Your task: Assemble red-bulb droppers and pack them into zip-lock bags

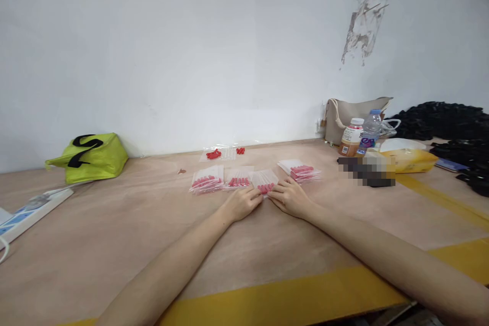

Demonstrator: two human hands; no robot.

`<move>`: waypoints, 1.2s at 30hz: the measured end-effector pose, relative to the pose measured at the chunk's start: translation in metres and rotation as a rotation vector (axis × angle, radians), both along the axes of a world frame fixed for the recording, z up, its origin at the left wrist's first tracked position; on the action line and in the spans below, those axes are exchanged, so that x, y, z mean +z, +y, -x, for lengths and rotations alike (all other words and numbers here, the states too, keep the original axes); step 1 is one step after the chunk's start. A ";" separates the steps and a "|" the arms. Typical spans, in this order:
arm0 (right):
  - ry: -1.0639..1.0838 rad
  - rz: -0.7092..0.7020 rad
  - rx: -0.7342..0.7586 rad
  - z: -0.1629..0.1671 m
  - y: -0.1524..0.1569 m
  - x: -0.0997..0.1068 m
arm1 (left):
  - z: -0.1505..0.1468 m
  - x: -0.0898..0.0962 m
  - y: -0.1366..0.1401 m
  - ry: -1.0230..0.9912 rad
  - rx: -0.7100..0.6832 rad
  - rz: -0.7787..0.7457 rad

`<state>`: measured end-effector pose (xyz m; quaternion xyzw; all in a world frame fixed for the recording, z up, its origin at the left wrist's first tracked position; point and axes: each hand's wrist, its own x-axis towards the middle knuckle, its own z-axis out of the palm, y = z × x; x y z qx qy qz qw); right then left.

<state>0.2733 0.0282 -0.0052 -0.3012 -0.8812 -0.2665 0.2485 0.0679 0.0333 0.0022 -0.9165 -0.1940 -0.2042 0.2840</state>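
A small clear plastic bag (263,178) with a row of pink-red pieces in it lies at the middle of the table. My left hand (241,204) grips its lower left edge with bent fingers. At its right edge, my right hand (292,198) is closed on the same bag; the fingertips partly hide it. Just left lies another bag (239,178) with similar pieces, and beyond it a stack of filled bags (207,181). A second stack (303,172) sits right of my right hand. Farther back are clear packs with red pieces (213,154).
A yellow-green bag (97,158) and a white power strip (36,214) are at left. Two bottles (350,137), a beige bag (353,108), a yellow tissue pack (410,159) and black piles (439,119) stand at right. The wall (171,61) borders the table's back.
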 end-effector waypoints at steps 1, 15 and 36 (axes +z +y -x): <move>0.018 0.002 0.001 0.000 -0.001 0.000 | -0.003 0.001 0.002 0.020 -0.016 -0.014; 0.051 -0.183 -0.002 0.004 0.001 -0.002 | 0.000 -0.010 0.016 0.008 -0.024 -0.086; -0.029 -0.341 0.075 0.007 0.003 -0.003 | 0.001 -0.005 0.012 -0.054 -0.114 -0.072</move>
